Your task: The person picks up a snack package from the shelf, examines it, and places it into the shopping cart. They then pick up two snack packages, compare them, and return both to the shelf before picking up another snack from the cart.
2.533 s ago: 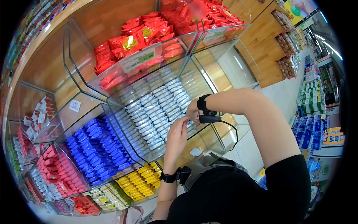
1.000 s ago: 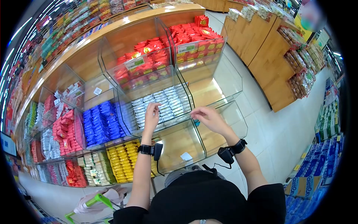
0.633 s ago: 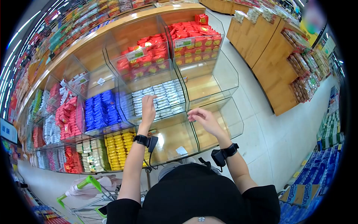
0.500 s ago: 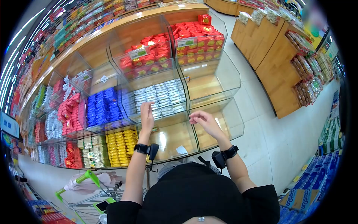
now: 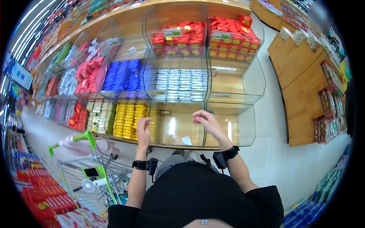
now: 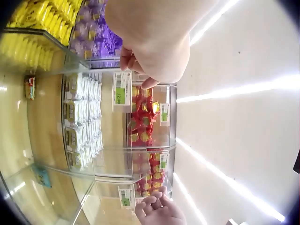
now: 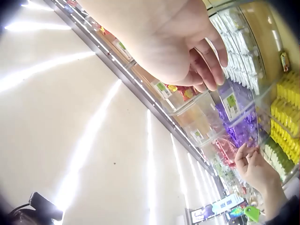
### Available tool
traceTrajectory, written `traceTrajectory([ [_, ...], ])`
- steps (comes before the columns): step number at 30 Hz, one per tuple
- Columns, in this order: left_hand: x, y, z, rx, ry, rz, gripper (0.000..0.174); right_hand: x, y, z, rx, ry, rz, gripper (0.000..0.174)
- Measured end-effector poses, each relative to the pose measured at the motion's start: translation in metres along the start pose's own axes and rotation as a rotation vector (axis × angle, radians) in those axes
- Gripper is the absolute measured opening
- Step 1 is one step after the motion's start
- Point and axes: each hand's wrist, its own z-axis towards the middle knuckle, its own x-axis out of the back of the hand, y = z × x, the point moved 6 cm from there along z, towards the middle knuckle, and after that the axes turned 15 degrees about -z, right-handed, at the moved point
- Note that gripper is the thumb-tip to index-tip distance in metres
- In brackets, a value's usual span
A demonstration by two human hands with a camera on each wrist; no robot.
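My left hand (image 5: 143, 131) is raised in front of the yellow packets (image 5: 130, 117), fingers loosely bent with nothing in them. My right hand (image 5: 207, 121) hovers, relaxed and holding nothing, by the divider between two lower bins. Behind both hands, rows of silver-white packets (image 5: 181, 84) fill a clear bin (image 5: 175, 102). One small packet (image 5: 165, 112) lies alone in the lower bin, near a white card (image 5: 186, 140). In the left wrist view the left hand (image 6: 145, 51) shows from close by; the right wrist view likewise shows the right hand (image 7: 187, 51).
Blue packets (image 5: 121, 76) and pink packets (image 5: 89, 76) fill bins to the left. Red packets (image 5: 234, 38) are heaped at the back. A shopping cart (image 5: 89, 136) with a phone (image 5: 91, 173) and a small fan (image 5: 88, 185) stands at my left. A wooden counter (image 5: 300, 83) is at right.
My hands, earlier together over the silver-white packets, have separated and drawn back toward me. The view has turned, bringing the cart further into sight. The packet rows look much the same.
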Motion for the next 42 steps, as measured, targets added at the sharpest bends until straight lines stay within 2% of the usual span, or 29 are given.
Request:
traceTrajectory([
  [6, 0.042, 0.016, -0.049, 0.054, 0.147, 0.163, 0.02, -0.041, -0.001, 0.007, 0.028, -0.195, -0.01, 0.016],
  [13, 0.081, 0.015, -0.117, 0.192, 0.271, 0.245, 0.016, -0.092, 0.03, 0.0, -0.005, -0.4, 0.044, 0.016],
  [17, 0.088, 0.016, -0.136, 0.266, 0.318, 0.23, 0.017, -0.101, 0.034, -0.007, -0.06, -0.43, 0.02, 0.017],
  [19, 0.089, 0.013, -0.14, 0.35, 0.352, 0.105, 0.019, -0.101, 0.034, -0.007, -0.045, -0.407, 0.037, 0.017],
  [23, 0.093, 0.004, -0.141, 0.314, 0.337, 0.093, 0.02, -0.095, 0.021, -0.01, -0.043, -0.353, 0.018, 0.016],
  [25, 0.099, 0.004, -0.141, 0.232, 0.3, 0.128, 0.021, -0.099, 0.022, -0.011, -0.041, -0.362, -0.007, 0.016],
  [27, 0.109, 0.011, -0.142, 0.255, 0.303, 0.125, 0.021, -0.111, 0.019, -0.01, -0.032, -0.381, -0.028, 0.016],
  [34, 0.159, 0.035, -0.17, 0.314, 0.294, 0.194, 0.022, -0.202, 0.006, -0.012, -0.043, -0.561, -0.017, 0.015],
  [40, 0.206, 0.067, -0.212, 0.316, 0.404, 0.161, 0.021, -0.293, -0.021, -0.03, 0.032, -0.834, -0.091, 0.016],
  [42, 0.222, 0.069, -0.233, 0.385, 0.464, 0.151, 0.02, -0.318, -0.027, -0.038, 0.048, -0.893, -0.086, 0.016],
])
